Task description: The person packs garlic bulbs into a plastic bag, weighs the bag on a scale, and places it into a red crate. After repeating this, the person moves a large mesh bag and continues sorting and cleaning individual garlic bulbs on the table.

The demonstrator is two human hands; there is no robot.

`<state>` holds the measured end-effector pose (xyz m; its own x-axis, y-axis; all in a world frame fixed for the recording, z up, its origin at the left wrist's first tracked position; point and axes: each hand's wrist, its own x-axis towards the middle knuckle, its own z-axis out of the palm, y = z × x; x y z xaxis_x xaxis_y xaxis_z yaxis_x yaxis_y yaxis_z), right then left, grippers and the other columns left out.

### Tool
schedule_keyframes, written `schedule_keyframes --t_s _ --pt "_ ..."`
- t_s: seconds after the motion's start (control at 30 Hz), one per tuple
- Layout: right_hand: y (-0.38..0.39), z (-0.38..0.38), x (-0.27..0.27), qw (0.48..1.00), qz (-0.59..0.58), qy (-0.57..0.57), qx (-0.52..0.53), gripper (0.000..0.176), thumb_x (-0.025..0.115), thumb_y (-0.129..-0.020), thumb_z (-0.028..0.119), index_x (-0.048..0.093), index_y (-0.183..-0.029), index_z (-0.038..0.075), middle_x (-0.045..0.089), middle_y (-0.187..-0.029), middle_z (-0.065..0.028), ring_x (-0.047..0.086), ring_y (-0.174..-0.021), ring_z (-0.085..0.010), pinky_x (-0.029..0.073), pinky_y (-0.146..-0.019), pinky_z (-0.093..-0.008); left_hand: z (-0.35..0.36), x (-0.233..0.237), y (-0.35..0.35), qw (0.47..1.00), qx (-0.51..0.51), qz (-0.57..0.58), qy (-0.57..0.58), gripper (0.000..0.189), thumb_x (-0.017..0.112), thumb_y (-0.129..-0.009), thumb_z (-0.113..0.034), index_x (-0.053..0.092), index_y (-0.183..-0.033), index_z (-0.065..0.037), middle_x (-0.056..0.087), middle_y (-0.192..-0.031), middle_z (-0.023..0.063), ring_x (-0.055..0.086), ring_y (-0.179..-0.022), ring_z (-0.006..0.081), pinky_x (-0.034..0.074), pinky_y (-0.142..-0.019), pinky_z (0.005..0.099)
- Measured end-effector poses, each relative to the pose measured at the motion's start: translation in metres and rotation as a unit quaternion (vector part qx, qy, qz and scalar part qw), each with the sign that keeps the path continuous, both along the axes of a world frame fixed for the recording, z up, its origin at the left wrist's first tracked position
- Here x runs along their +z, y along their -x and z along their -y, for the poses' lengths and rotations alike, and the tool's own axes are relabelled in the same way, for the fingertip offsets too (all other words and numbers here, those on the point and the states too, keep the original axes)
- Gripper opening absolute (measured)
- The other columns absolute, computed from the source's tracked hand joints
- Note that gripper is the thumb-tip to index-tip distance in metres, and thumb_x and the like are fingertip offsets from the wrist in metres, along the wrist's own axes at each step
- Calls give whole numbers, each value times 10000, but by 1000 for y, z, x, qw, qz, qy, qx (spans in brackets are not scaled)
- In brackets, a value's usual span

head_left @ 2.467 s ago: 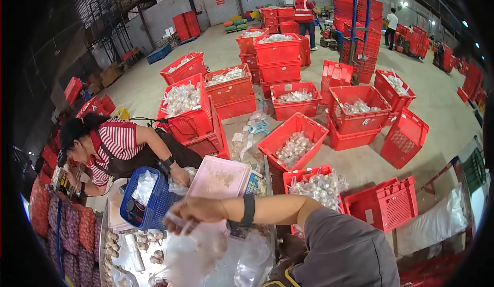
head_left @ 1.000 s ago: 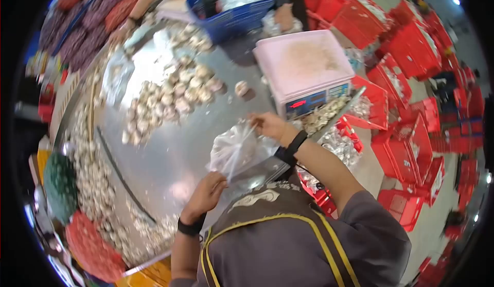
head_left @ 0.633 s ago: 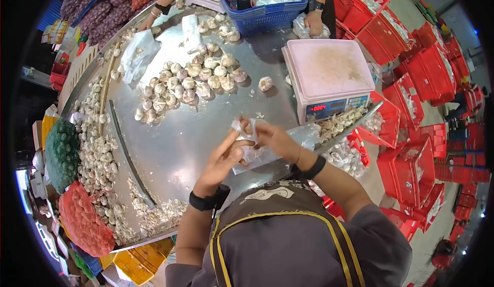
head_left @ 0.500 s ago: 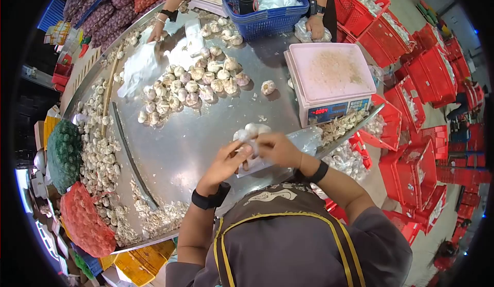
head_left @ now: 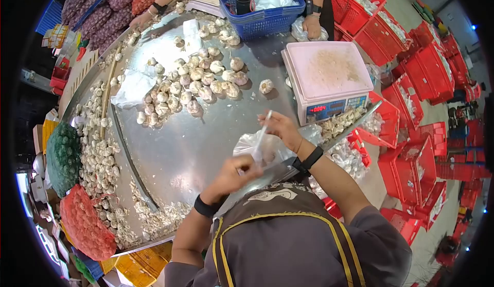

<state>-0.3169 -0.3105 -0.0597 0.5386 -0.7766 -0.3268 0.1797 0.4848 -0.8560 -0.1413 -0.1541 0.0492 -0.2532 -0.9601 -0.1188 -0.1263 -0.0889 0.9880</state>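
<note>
A clear plastic bag (head_left: 248, 144) lies at the near edge of the metal table, with pale bulbs dimly visible inside. A taut, twisted strip of its plastic runs between my hands. My left hand (head_left: 235, 175), blurred, is closed on the lower end of the strip. Above and to the right, my right hand (head_left: 282, 129) pinches the upper end. Beyond the bag is a pile of garlic bulbs (head_left: 195, 78), and a single bulb (head_left: 266, 86) sits apart from it. To the right stands a scale (head_left: 329, 71) with a pink tray and red digits.
Across the table, a co-worker's hand (head_left: 311, 25) rests on a filled bag beside a blue basket (head_left: 262, 23); the other hand (head_left: 143, 19) reaches to the far left edge. Red crates (head_left: 429, 76) stand right. Net sacks (head_left: 87, 222) and loose garlic lie left.
My hands have moved apart, stretching the bag's plastic between them; my right hand rose. The co-worker's hand at the left moved away from the white plastic toward the table's edge.
</note>
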Motion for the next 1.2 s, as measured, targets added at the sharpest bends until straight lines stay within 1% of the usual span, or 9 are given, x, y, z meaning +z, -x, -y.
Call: schedule_keyframes --t_s 0.07,0.2,0.37,0.47,0.67,0.77,0.93,1.03,1.2 --pt "1 -33 23 949 -122 275 89 218 610 -902 188 627 -1076 58 667 -924 -56 648 -877 -263 516 -794 -409 9 -4 -2 996 63 -46 -43 344 668 -882 -184 459 -675 -6 476 -648 14 449 -619 97 362 -547 287" --pt "22 -47 40 821 -257 488 149 144 635 -855 146 656 -925 22 638 -871 -162 631 -789 -273 487 -697 -349 28 21 8 981 109 -140 -74 157 612 -926 -146 597 -842 -14 581 -768 4 548 -730 81 449 -634 246" --pt "115 -47 121 906 -288 309 -20 134 618 -869 102 629 -823 -23 593 -723 -116 577 -686 -172 449 -630 -302 46 -9 -2 970 221 -91 -49 174 620 -912 -132 645 -1048 -24 629 -871 56 597 -764 121 500 -694 261" --pt "175 -67 170 850 -378 349 -112 186 636 -870 94 576 -764 -46 522 -667 -64 471 -626 -125 386 -575 -295 44 -83 2 971 131 201 -7 303 687 -832 -182 615 -1098 -54 609 -1022 127 629 -836 238 511 -724 320" --pt "238 -88 178 748 -608 267 -24 215 648 -830 158 674 -1001 31 665 -937 -163 618 -838 -366 487 -739 -396 60 -113 60 930 51 362 46 397 700 -810 -265 573 -1133 -73 568 -1119 163 594 -956 339 502 -766 430" --pt "225 -81 161 707 -607 364 16 297 651 -836 181 654 -1107 60 657 -1048 -157 616 -966 -353 486 -838 -403 73 -148 67 898 -13 424 112 317 693 -808 -261 601 -1026 -49 585 -1081 161 590 -938 353 501 -749 432" --pt "157 -63 124 896 -393 201 57 283 616 -878 279 670 -1081 89 677 -1025 -144 648 -949 -310 502 -836 -378 69 -185 35 948 45 313 -45 230 686 -807 -254 631 -876 -42 613 -957 130 588 -919 329 490 -760 404" --pt "126 -58 85 870 -386 205 227 290 610 -878 310 681 -1046 84 693 -945 -133 666 -878 -287 513 -789 -366 66 -164 9 943 140 256 -158 271 689 -802 -270 618 -938 -46 603 -1001 152 579 -971 328 488 -776 400" --pt "90 -53 72 834 -385 247 307 316 615 -867 322 660 -1055 71 694 -914 -132 661 -845 -292 506 -750 -376 39 -113 79 911 -12 403 89 572 707 -774 -354 505 -1221 -62 505 -1232 187 582 -1025 373 515 -822 459"
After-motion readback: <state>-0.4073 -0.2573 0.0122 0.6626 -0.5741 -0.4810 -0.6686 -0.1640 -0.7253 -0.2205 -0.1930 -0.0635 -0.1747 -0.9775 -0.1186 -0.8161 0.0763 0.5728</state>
